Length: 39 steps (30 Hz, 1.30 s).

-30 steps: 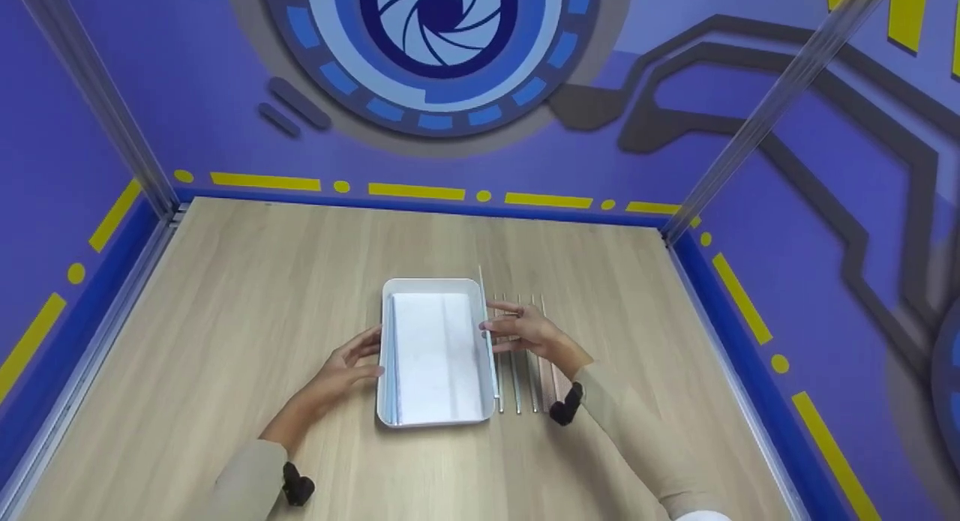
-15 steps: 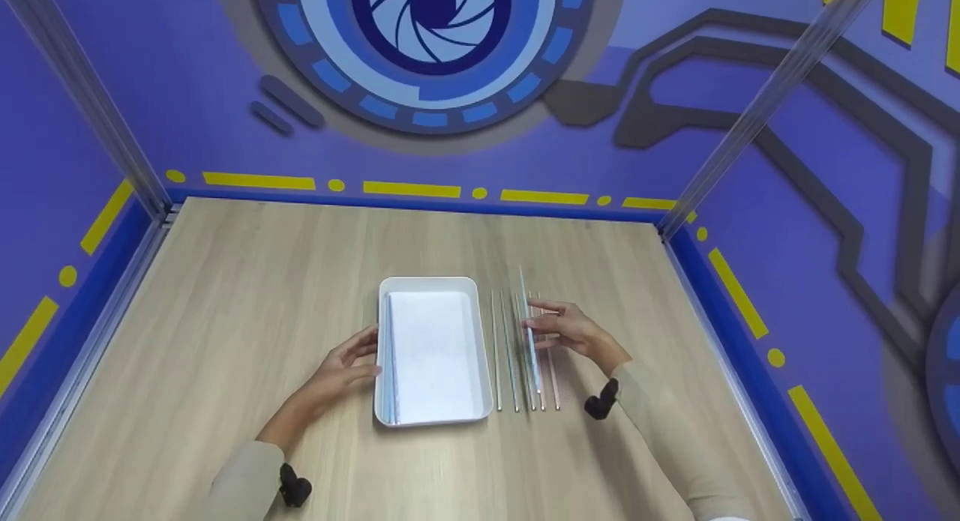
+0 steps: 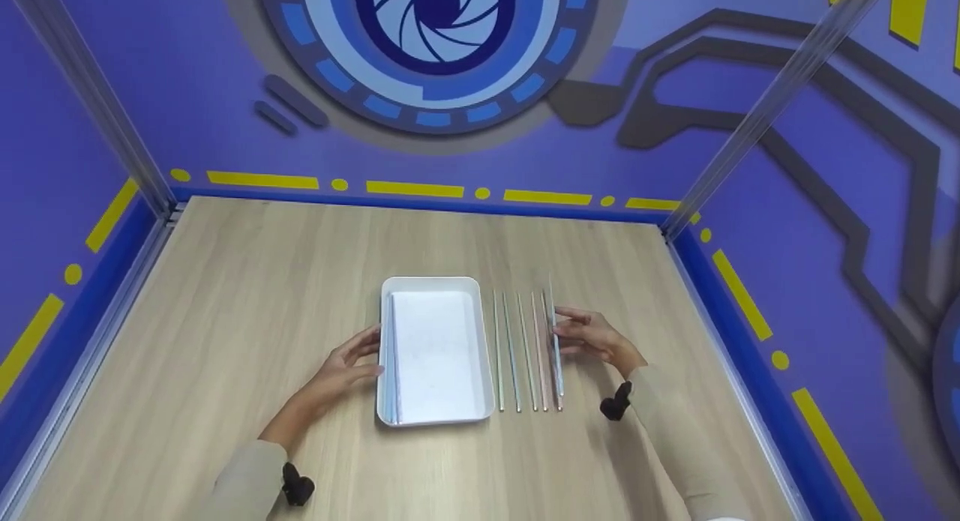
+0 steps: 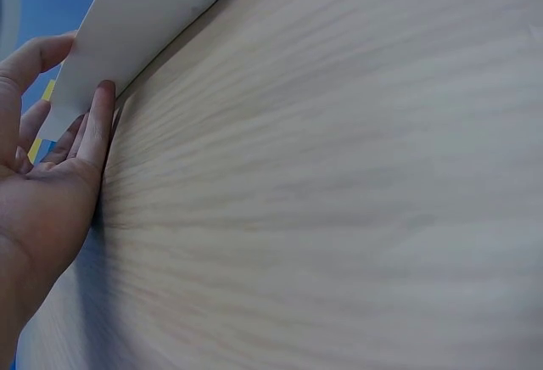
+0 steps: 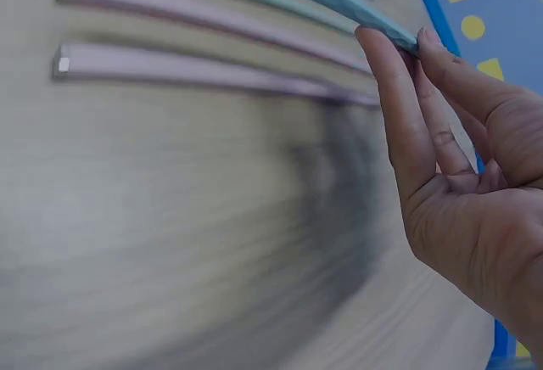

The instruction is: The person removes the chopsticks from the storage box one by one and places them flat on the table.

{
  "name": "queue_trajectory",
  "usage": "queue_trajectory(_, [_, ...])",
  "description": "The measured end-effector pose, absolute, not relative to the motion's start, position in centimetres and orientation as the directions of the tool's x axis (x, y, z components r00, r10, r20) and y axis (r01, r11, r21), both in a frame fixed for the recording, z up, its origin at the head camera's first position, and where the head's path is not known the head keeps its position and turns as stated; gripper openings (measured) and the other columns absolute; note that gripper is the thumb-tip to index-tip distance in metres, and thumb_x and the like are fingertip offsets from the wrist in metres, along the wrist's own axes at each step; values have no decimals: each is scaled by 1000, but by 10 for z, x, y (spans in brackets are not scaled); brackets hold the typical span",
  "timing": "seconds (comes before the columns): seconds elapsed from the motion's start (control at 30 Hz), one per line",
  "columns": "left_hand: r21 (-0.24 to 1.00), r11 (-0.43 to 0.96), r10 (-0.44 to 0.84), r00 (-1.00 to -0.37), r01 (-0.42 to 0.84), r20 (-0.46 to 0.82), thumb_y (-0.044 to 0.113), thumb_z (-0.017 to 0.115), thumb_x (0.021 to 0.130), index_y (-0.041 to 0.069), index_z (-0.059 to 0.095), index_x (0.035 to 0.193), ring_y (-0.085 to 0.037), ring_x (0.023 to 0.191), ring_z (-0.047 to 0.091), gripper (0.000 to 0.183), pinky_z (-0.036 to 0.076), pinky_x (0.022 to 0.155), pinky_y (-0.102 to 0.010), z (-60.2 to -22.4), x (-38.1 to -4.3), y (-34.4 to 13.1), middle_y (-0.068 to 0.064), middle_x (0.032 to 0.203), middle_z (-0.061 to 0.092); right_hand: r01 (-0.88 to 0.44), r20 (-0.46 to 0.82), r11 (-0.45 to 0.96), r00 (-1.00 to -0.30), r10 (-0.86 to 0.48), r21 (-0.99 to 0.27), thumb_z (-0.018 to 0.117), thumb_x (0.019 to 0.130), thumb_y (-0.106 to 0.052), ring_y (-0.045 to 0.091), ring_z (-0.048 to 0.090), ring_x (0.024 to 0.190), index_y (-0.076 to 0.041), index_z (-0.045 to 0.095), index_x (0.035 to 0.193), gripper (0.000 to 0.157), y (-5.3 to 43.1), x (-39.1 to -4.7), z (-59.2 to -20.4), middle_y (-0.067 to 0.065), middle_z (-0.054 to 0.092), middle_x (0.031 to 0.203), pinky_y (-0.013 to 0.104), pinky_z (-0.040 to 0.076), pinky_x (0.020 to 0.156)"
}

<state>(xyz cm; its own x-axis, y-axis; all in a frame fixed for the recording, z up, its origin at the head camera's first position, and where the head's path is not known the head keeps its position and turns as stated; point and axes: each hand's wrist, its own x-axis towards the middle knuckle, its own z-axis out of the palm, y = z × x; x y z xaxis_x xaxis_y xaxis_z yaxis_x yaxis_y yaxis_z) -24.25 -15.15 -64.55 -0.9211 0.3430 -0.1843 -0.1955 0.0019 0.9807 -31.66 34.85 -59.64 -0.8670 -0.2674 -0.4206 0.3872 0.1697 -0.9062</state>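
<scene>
My right hand (image 3: 600,337) pinches a blue chopstick (image 3: 557,356) between thumb and fingers, lifted over the right end of a row of chopsticks on the table. In the right wrist view pink chopsticks (image 5: 195,64) with square ends lie below the blue one; a pale green chopstick (image 5: 288,1) is beside them. My left hand (image 3: 334,367) rests against the left side of a white tray (image 3: 439,356), its fingertips touching the outer wall in the left wrist view. A few bluish and pale chopsticks (image 3: 394,356) lie lengthwise along the tray's left inner wall.
A light wood table (image 3: 262,281) carries everything. Purple-blue printed walls (image 3: 525,161) with metal corner posts border it at the back and both sides. The chopstick row runs close to the tray's right side.
My right hand has carried the blue chopstick from the tray's right rim rightward across the row to its far right end. My left hand and the tray have stayed in place.
</scene>
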Motion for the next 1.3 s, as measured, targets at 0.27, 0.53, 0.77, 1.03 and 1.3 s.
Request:
queue_trajectory(0.27, [982,-8,349,-921,-187,-172,9,74,92,14,30,161,-30,146,37,82,47,103,-16,-646,-244,-151,-16,162,35,381,-426,219,-876,-226,-898,68,95,-1,16,75,87,4,36,155,68,369,-315,-611,4,73,103,33,64,75])
queue_trajectory(0.53, [979,-24,342,-922,-203,-183,10,75,91,16,31,161,-31,148,35,83,49,103,-19,-645,-243,-151,-13,162,36,307,-379,307,-901,-210,-901,69,93,1,16,76,84,5,43,151,64,370,-313,-612,7,74,103,34,64,74])
queue_trajectory(0.77, [981,-34,357,-919,-192,-168,8,74,92,12,28,162,-35,150,33,83,48,104,-18,-645,-243,-151,-18,163,33,274,-347,314,-915,-205,-909,69,92,3,15,76,84,5,45,149,62,369,-309,-616,7,75,98,33,64,76])
queue_trajectory(1.03, [986,-30,370,-918,-165,-142,10,73,93,12,28,162,-37,150,32,82,47,104,-19,-644,-245,-152,-19,162,32,97,-206,397,-948,-243,-912,66,92,10,16,77,85,12,53,140,50,360,-305,-614,31,72,103,28,63,73])
queue_trajectory(1.3, [980,-11,345,-920,-200,-184,11,73,93,18,30,162,-32,149,34,82,48,106,-24,-647,-244,-151,-14,162,34,134,-230,422,-955,-185,-896,66,93,8,26,77,94,13,56,137,45,360,-299,-614,33,71,110,33,64,77])
